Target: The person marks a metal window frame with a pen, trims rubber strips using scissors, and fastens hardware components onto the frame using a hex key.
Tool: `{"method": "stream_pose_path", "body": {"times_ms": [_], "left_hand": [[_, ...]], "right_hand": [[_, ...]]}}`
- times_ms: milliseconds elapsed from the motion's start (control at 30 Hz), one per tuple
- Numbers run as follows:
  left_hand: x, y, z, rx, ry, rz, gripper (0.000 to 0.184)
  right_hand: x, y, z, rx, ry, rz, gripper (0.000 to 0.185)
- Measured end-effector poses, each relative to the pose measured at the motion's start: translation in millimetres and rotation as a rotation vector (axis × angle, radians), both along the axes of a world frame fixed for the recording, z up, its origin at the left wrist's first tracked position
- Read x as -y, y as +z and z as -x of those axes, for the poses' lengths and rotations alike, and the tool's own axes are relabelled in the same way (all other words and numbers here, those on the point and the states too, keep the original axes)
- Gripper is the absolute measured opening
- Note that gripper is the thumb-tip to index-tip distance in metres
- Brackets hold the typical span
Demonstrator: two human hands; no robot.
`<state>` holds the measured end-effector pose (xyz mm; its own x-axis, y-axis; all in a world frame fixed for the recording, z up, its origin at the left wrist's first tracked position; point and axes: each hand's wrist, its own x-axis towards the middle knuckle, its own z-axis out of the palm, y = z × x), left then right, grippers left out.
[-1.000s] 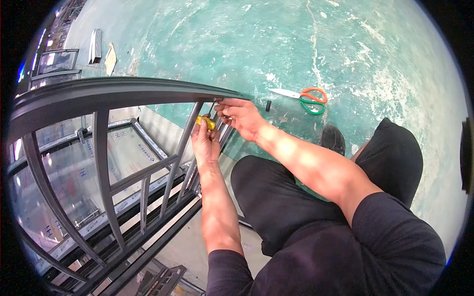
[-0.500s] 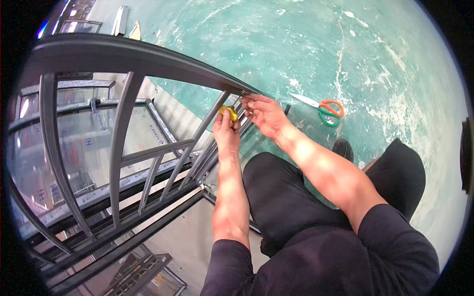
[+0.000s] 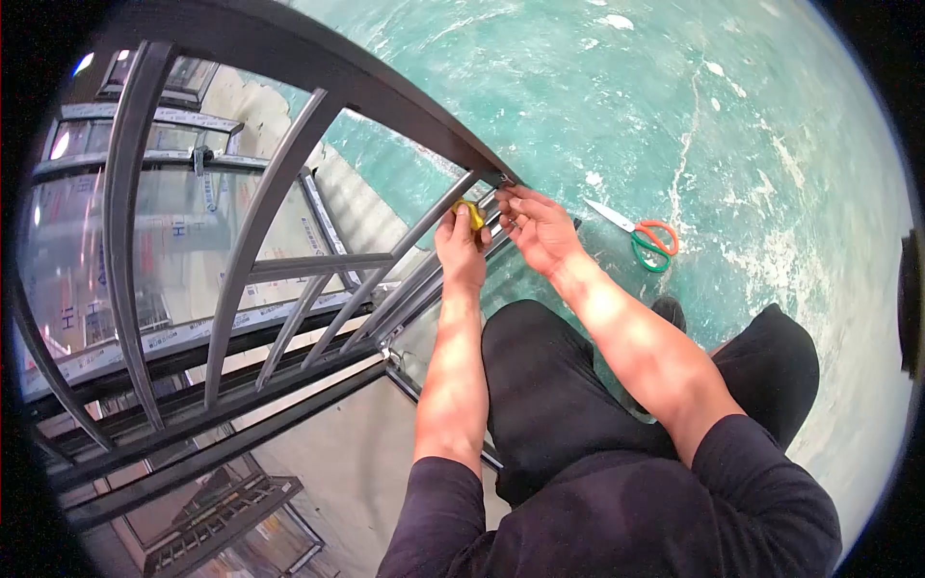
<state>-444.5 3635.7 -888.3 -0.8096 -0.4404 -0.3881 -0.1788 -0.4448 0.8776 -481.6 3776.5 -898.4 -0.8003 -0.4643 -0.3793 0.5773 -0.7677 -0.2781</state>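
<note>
A dark grey metal frame with several bars [image 3: 275, 197] stands at my left, its thick top rail [image 3: 385, 101] running toward my hands. My left hand [image 3: 461, 252] is closed around a small yellow object [image 3: 469, 214], beside a bar close to the rail's end. What kind of object it is, I cannot tell. Just right of it, my right hand [image 3: 541, 231] has its fingers pinched together at the end of the rail, by a small metal piece [image 3: 507, 180]. Whatever those fingertips hold is too small to make out.
Scissors [image 3: 639, 234] with one orange and one green handle lie on the worn green floor [image 3: 732, 193], right of my hands. Film-covered glazed frames [image 3: 183, 241] lie behind the bars. A smaller barred frame [image 3: 222, 525] is at the lower left.
The view has shifted, so the frame and scissors appear displaced. Both hands remain by the rail's end, the left still around the yellow object and the right still pinched.
</note>
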Motion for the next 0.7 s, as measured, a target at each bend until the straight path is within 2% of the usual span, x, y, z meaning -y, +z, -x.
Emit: {"method": "stream_pose_path", "body": {"times_ms": [67, 133, 200, 233, 300, 333, 433, 600, 667, 700], "left_hand": [[10.1, 1.0, -2.4, -0.108, -0.099, -0.185, 0.019], [0.4, -3.7, 2.6, -0.054, -0.091, 0.337, 0.021], [-9.6, -6.2, -0.4, -0.146, 0.007, 0.185, 0.02], [-4.3, -2.4, 1.9, -0.048, 0.007, 0.045, 0.019], [2.1, 1.5, 1.5, -0.072, -0.027, -0.078, 0.018], [-3.1, -3.7, 4.7, 0.005, -0.001, 0.129, 0.02], [-4.0, -5.3, 1.7, -0.104, -0.026, 0.07, 0.02], [-13.5, -11.5, 6.6, -0.122, 0.105, 0.136, 0.021], [-14.4, -8.4, 3.9, -0.154, 0.091, -0.229, 0.015], [-17.4, -7.0, 3.3, -0.173, 0.098, -0.201, 0.017]], "right_hand": [[0.2, 1.4, -0.9, 0.008, 0.013, -0.005, 0.035], [-0.2, 2.4, 1.2, 0.002, 0.008, 0.013, 0.035], [0.8, 1.1, -0.7, -0.001, 0.007, 0.017, 0.034], [0.8, 0.8, 0.6, -0.001, -0.006, 0.022, 0.034], [-0.9, -2.2, 0.6, -0.008, -0.002, 0.006, 0.034], [0.1, -2.0, 2.2, -0.028, 0.008, -0.003, 0.034], [4.6, -0.3, 1.1, 0.01, -0.026, 0.024, 0.033], [6.3, -5.9, 1.4, 0.025, -0.03, 0.062, 0.03], [5.9, -5.5, 0.0, 0.045, -0.036, 0.052, 0.029], [4.9, -4.8, 1.7, 0.059, -0.033, 0.04, 0.028]]}}
